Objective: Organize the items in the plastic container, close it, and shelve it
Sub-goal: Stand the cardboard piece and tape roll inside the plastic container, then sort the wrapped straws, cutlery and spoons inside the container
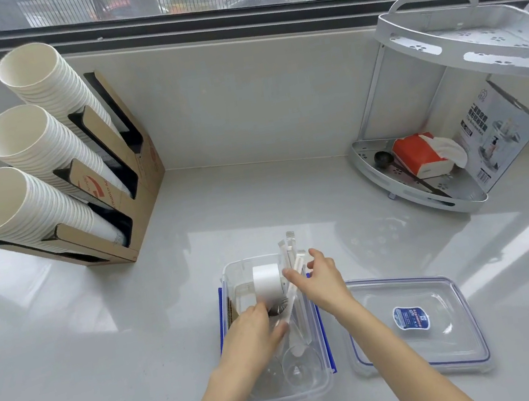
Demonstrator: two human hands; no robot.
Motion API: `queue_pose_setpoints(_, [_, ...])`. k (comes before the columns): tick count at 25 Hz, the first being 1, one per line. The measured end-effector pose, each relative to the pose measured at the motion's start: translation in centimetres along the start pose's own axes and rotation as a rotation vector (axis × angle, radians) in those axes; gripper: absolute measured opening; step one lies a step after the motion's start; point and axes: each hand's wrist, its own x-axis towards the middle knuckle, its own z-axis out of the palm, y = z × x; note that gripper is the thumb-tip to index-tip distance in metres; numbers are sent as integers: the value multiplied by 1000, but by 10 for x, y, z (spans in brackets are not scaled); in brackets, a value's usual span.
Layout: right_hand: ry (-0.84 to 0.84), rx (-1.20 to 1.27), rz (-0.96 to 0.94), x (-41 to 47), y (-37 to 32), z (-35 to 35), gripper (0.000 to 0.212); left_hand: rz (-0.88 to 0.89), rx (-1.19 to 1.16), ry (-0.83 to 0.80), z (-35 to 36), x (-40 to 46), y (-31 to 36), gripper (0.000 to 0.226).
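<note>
A clear plastic container (232,269) with blue side clips stands open on the counter in front of me. Inside it are a white paper cup (266,281) lying on its side, a clear glass (301,366) and a bundle of white wrapped straws (287,248) that sticks up over the far rim. My left hand (255,335) reaches into the container and closes on the lower end of the straws. My right hand (320,276) pinches the same straws higher up at the right wall. The clear lid (452,344) with a blue label lies flat to the right.
A two-tier white corner shelf (459,41) stands at the back right; its lower tier holds a red tissue pack (418,155), a black scoop and a printed box (501,131). A cardboard dispenser (142,192) with three stacks of white paper cups is at the left.
</note>
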Motion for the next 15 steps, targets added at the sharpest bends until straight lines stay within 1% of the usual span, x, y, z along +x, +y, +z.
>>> queue_pose_setpoints(3, [-32,-29,48,11,-4,6,83,5,-47,-42,5,5,-1,34])
queue_pose_setpoints(7, [-38,-15,81,18,-8,9,83,-6,-85,-124,7,11,-1,31])
queue_pose_setpoints(12, [-2,-80,88,22,-3,14,57,3,-78,-172,8,11,-1,28])
queue_pose_setpoints(15, [30,-88,26,21,0,18,44,27,-78,-153,9,7,0,24])
